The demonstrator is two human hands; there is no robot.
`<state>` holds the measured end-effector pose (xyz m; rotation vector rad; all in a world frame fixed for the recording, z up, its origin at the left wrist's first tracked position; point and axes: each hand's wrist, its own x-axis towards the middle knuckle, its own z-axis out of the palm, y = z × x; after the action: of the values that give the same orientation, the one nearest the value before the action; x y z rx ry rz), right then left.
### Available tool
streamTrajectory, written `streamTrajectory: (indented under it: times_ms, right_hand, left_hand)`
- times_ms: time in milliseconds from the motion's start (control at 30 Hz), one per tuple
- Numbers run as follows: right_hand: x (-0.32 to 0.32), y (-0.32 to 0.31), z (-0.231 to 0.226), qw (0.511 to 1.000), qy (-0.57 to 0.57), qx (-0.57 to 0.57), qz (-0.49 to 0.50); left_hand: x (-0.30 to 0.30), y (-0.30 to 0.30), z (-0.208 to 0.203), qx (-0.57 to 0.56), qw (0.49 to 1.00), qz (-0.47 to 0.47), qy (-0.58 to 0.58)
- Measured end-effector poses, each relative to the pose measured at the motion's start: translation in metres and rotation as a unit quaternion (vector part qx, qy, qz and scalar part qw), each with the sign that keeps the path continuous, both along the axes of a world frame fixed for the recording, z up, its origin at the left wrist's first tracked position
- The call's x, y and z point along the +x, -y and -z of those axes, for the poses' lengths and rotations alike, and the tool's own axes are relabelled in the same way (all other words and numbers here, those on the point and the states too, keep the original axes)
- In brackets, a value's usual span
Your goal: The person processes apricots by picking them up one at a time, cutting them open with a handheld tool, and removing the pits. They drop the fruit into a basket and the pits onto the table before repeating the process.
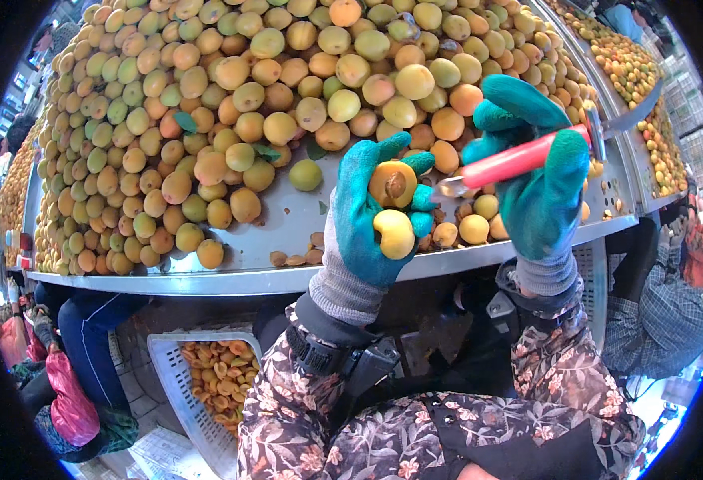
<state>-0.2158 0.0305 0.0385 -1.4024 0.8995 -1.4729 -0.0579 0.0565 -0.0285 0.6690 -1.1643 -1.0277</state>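
Observation:
My left hand (375, 216), in a teal-coated glove with a grey cuff, is closed around a split apricot. One half (393, 185) shows its brown pit, and the other half (394, 234) lies below it, yellow and hollowed. Gloved the same way, my right hand (539, 172) grips a red-handled knife (519, 158). Its curved blade (635, 110) points up to the right, while a short metal tip (450, 188) at the handle's other end comes close to the pitted half. Several loose pits (295, 259) lie by the table's front edge.
A large heap of whole apricots (207, 104) covers much of the metal table (279, 212). Below its raised front rim stands a white perforated crate (183, 392) of halved apricots (222, 380). Other people sit at both sides, and another fruit-covered table (647, 164) runs along the right.

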Motion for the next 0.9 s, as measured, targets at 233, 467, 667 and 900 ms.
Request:
streamTrajectory:
  times_ms: [233, 467, 667, 900]
  right_hand:
    - [-0.002, -0.013, -0.003, 0.997, 0.053, 0.042, -0.036]
    - [-0.002, -0.024, -0.002, 0.996, -0.008, 0.089, -0.005]
    - [-0.003, -0.021, 0.006, 0.995, -0.090, 0.047, 0.019]
    - [-0.010, -0.007, 0.018, 0.962, 0.126, 0.214, -0.115]
  left_hand:
    - [0.000, -0.006, -0.009, 0.145, 0.985, 0.097, -0.008]
    - [-0.003, -0.006, -0.012, -0.005, 0.951, -0.147, 0.274]
    - [-0.004, -0.004, -0.006, 0.078, 0.959, -0.076, 0.262]
    - [-0.004, -0.006, -0.018, 0.229, 0.973, 0.019, -0.002]
